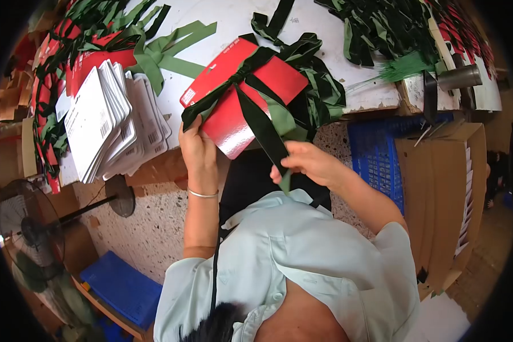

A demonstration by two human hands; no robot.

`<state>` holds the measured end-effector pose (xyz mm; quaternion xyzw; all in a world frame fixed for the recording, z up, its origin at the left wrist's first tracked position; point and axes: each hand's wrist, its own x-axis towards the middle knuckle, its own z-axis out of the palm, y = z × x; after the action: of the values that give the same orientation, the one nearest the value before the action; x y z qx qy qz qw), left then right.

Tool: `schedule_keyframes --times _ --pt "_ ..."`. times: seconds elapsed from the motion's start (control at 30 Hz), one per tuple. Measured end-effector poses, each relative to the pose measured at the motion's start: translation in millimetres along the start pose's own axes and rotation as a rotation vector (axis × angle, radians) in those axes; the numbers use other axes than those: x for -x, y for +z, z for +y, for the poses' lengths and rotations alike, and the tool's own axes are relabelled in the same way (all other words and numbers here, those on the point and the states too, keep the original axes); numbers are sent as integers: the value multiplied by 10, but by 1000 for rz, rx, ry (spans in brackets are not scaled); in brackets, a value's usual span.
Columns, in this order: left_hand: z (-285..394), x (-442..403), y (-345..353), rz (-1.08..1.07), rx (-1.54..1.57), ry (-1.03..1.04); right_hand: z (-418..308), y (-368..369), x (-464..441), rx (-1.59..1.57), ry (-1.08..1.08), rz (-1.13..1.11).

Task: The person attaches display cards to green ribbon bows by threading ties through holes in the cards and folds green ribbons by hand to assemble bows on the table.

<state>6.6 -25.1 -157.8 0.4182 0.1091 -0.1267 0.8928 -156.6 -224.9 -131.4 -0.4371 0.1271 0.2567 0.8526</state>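
A glossy red card with a dark green velvet ribbon bow across it is held tilted over the table's front edge. My left hand, with a bracelet at its wrist, grips the card and the ribbon at the lower left corner. Lower right of the card, my right hand is closed on the end of a hanging ribbon tail, dark on one face and lighter green on the other. More dark green ribbon lies behind the card's right side.
Stacks of white cards stand at the table's left, near light green ribbon. A ribbon heap, green bristle-like strands and a metal tube lie at right. Below are a blue crate, a cardboard box and a fan.
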Motion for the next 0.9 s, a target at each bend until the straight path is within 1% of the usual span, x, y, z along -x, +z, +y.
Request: schedule_keyframes --times 0.1,0.13,0.2,0.23,0.3,0.37,0.43,0.5,0.53,0.6,0.63,0.67,0.7,0.73,0.8,0.83,0.87,0.9 --pt "99 -47 -13 19 103 59 162 13 79 230 17 -58" --pt "133 -66 16 10 95 99 154 28 127 481 65 37" --pt "188 -111 26 -5 115 112 132 47 200 1311 -237 249" --pt "221 -112 52 -17 130 121 71 97 257 1380 -444 393" --pt "282 -61 104 -40 144 124 -201 248 366 1064 -432 520" --pt "299 -32 115 -65 148 114 -445 268 402 1143 -697 707" --pt "283 -7 107 -96 143 101 -541 178 213 1094 -837 796" --pt "235 4 84 -89 141 71 -523 -33 -73 685 -651 505" --pt "214 4 69 -89 146 74 -492 -8 -136 295 -507 374" --pt "196 -26 48 -35 107 137 -518 13 -132 481 -356 353" --pt "217 -27 28 -28 113 149 -544 76 -84 791 -479 570" --pt "252 -34 1 -24 116 138 -610 151 -56 1075 -951 738" --pt "281 -43 -19 -21 121 127 -756 171 69 1470 -1156 849" --pt "297 -54 -35 -19 129 114 -849 153 117 1782 -1444 886" --pt "279 -57 -44 -7 151 105 -819 306 260 2067 -1350 558" --pt "291 -9 33 -18 161 103 -726 317 177 2080 -1170 415" --pt "306 32 109 -29 177 106 -610 279 89 2139 -1018 342" --pt "324 77 156 -80 217 105 -450 163 75 2197 -807 313"
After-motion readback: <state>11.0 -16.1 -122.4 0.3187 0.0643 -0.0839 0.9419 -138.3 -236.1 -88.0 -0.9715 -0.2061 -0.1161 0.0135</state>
